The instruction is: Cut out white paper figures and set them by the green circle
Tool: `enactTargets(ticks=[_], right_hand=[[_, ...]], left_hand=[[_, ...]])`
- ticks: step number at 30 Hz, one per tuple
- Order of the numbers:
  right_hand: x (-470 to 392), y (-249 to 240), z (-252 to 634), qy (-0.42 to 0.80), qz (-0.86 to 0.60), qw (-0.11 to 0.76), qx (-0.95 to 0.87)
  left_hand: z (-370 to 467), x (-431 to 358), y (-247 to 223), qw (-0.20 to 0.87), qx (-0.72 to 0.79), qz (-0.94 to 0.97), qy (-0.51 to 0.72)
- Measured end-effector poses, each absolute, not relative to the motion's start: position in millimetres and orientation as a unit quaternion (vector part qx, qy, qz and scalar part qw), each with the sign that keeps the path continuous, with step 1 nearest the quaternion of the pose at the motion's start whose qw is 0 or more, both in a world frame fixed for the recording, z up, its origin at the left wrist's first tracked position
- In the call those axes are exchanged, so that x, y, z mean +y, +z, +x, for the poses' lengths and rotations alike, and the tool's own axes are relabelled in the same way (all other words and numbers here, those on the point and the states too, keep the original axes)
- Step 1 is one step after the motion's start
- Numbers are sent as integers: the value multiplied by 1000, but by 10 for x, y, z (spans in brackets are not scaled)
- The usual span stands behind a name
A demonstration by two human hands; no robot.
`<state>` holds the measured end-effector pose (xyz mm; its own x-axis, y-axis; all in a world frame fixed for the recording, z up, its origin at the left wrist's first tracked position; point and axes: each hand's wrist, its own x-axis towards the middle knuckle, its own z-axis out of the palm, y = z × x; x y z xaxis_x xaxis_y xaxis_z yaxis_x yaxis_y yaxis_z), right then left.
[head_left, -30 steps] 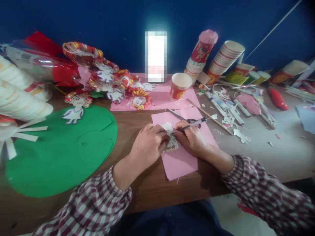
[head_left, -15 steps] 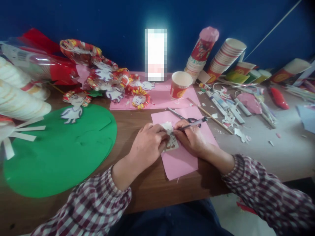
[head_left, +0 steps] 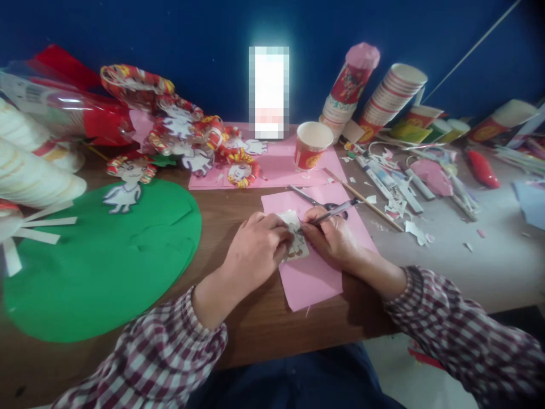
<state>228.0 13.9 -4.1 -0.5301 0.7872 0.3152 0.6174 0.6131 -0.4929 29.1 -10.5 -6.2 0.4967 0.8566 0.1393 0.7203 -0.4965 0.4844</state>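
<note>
My right hand (head_left: 334,236) grips a pen (head_left: 334,215), its tip down at a small piece of white paper (head_left: 303,249) with a figure drawn on it. Bent fingers of my left hand (head_left: 259,241) hold that paper by its left side and cover part of it. Under both lies a folded pink sheet (head_left: 313,287) on the brown table. Just beyond my right hand, a pair of scissors (head_left: 307,196) rests on the pink sheet, its handles partly hidden behind the pen and fingers.
A green paper oval (head_left: 106,272) lies at left, with a cut-out paper figure (head_left: 123,196) at its far edge. A paper cup (head_left: 314,147) stands behind my hands. Beyond a thin stick (head_left: 374,207) lie markers (head_left: 377,176) and paper scraps; stacked cups (head_left: 389,96) lean at the back.
The pen's rear end has tipped slightly upward in my right hand. Both hands stay at nearly the same place on the paper.
</note>
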Motion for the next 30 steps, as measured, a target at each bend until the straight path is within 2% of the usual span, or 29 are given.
enactTargets(ticks=[30], right_hand=[[162,-49,2286,154,-403,254,-866]], left_hand=[[287,-95,-54,174,462,850,182]])
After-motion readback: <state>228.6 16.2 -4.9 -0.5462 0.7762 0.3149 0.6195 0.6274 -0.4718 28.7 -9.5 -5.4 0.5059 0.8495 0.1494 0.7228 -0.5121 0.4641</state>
